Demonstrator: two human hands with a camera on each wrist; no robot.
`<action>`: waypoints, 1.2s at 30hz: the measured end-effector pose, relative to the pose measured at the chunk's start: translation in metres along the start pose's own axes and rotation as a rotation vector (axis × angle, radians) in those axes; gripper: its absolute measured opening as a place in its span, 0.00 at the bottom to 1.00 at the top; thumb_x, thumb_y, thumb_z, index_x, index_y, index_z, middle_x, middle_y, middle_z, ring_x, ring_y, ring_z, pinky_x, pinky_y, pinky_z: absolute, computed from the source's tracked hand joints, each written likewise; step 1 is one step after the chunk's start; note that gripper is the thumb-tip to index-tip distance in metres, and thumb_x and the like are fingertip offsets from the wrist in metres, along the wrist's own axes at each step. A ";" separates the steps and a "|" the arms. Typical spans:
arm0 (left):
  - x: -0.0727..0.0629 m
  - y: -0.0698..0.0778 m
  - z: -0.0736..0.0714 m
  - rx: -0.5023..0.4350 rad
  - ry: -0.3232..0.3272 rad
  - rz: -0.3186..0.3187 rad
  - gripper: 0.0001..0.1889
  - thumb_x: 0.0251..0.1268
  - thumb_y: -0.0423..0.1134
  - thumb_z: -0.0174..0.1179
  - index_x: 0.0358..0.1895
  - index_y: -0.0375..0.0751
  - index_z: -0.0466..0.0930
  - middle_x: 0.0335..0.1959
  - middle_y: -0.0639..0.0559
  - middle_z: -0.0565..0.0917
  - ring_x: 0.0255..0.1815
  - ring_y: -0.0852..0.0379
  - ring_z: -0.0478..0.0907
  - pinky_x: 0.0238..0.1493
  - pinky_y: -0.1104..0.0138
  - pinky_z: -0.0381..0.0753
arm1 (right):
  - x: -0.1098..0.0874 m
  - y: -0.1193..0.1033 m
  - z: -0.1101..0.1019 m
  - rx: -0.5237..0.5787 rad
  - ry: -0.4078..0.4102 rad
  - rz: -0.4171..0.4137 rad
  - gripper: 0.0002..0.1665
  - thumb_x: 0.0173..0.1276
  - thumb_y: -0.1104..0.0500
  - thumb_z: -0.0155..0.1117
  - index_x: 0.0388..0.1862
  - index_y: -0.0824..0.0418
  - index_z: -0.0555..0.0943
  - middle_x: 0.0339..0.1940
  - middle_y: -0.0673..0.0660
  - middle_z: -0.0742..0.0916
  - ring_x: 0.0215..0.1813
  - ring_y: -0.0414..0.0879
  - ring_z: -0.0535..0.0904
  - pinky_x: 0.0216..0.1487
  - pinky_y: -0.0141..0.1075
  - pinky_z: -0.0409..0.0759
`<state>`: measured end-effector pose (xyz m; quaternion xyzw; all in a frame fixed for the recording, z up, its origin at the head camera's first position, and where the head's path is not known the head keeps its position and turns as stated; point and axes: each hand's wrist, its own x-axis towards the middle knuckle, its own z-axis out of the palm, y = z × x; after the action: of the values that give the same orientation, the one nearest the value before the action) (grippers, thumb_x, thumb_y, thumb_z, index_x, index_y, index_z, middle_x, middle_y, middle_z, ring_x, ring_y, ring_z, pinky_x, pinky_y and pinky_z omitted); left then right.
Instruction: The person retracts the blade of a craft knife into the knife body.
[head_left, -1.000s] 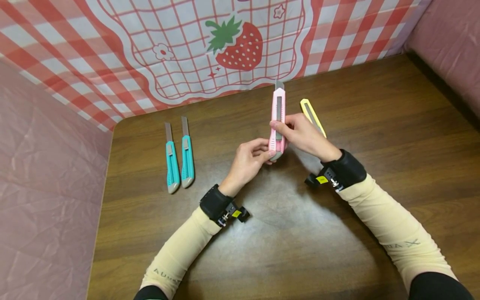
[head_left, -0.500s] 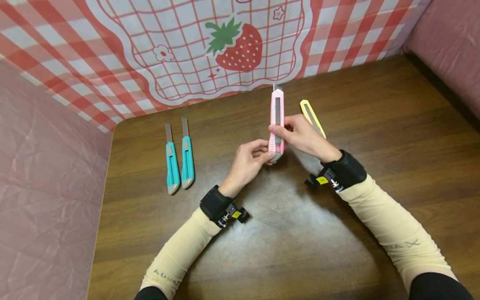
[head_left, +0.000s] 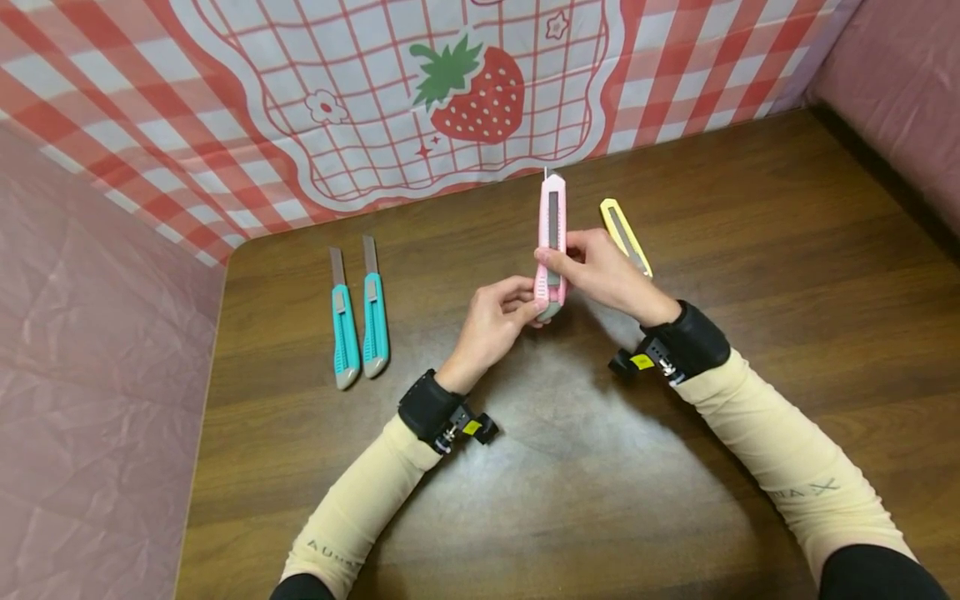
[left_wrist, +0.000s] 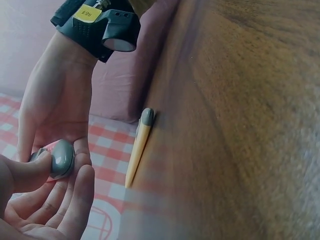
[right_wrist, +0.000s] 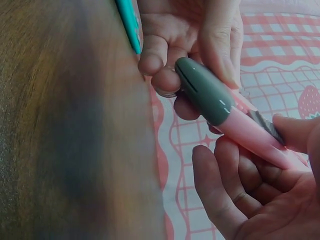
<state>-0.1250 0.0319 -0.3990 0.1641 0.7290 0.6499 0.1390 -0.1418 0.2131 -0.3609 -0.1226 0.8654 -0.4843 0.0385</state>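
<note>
- While both hands had hold of it, the pink cutter (head_left: 552,237) was up off the tabletop (head_left: 525,517), tip end pointing away from the person, w/ just a sliver of blade (head_left: 546,172) poking out.
- Its grey end cap (left_wrist: 62,158) was at the near end, btw.
- L hand (head_left: 495,321) pinched that near end, thumb vs. fingers, right by the cap.
- R hand (head_left: 603,262) gripped the body approx. midway, thumb over the front, fingers behind; R wrist cam had that thumb up against a dark grey part (right_wrist: 265,127).
- Yellow cutter (head_left: 622,233) lay on the table just past the R hand, near end hidden behind it in head view; L wrist cam got the whole thing, incl. a grey end.
- 2 teal cutters (head_left: 346,333) lay side by side on the table's L, well apart from the hands, blades out, also pointing away.
- Black straps (head_left: 431,408) w/ small cams on both wrists, cream sleeves (head_left: 360,500) below, black fabric (head_left: 303,586) at the arm ends.
- Red/white checked cloth (head_left: 675,67) w/ a strawberry print (head_left: 483,96) stood behind the table, dusty-pink fabric (head_left: 90,375) on either side.
</note>
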 end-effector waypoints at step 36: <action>0.002 0.000 -0.003 -0.010 0.051 -0.009 0.12 0.65 0.26 0.61 0.51 0.24 0.80 0.40 0.29 0.85 0.30 0.56 0.86 0.37 0.63 0.91 | 0.002 0.004 -0.003 0.068 -0.081 -0.005 0.15 0.77 0.59 0.53 0.41 0.70 0.81 0.28 0.56 0.83 0.27 0.38 0.75 0.27 0.27 0.75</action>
<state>-0.1278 0.0299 -0.3982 0.1435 0.7298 0.6569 0.1241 -0.1455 0.2173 -0.3624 -0.1429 0.8459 -0.5081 0.0764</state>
